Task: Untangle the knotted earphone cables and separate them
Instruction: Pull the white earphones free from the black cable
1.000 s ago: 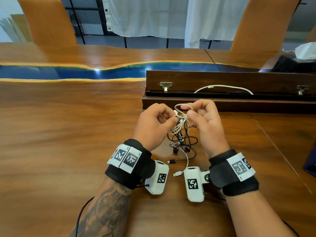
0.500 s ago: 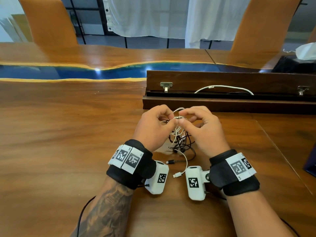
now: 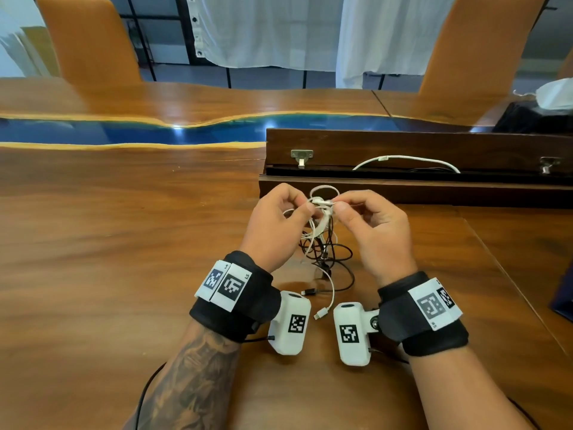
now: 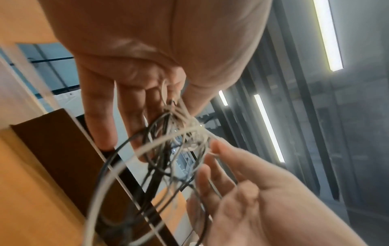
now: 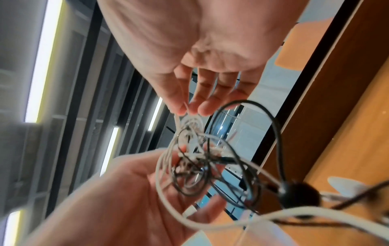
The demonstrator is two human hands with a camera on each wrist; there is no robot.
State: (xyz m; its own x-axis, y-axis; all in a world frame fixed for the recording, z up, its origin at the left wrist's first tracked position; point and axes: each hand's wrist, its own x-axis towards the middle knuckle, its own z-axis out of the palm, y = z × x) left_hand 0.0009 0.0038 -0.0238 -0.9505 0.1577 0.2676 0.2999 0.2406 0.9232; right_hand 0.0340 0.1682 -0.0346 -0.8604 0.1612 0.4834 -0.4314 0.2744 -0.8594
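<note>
A tangle of white and black earphone cables (image 3: 322, 240) hangs between my two hands above the wooden table (image 3: 124, 243). My left hand (image 3: 279, 225) pinches the white knot (image 3: 321, 203) from the left with thumb and forefinger. My right hand (image 3: 369, 225) pinches the same knot from the right. Black loops (image 3: 341, 259) droop onto the table below. A white plug (image 3: 321, 313) and a black plug (image 3: 310, 291) lie near my wrists. In the left wrist view the tangle (image 4: 179, 141) hangs under my left hand (image 4: 147, 74). In the right wrist view my right hand's fingertips (image 5: 183, 108) pinch a white strand of the tangle (image 5: 200, 158).
A long dark wooden box (image 3: 418, 169) lies open just behind my hands, with a white cable (image 3: 406, 159) inside. A blue resin strip (image 3: 124, 133) runs across the table. Orange chairs (image 3: 90, 41) stand at the far side. A dark object (image 3: 562, 302) sits at the right edge.
Both hands have shifted slightly. The right hand's fingers came down from a raised spread into a pinch at the white knot, and a white loop now stands above the knot.
</note>
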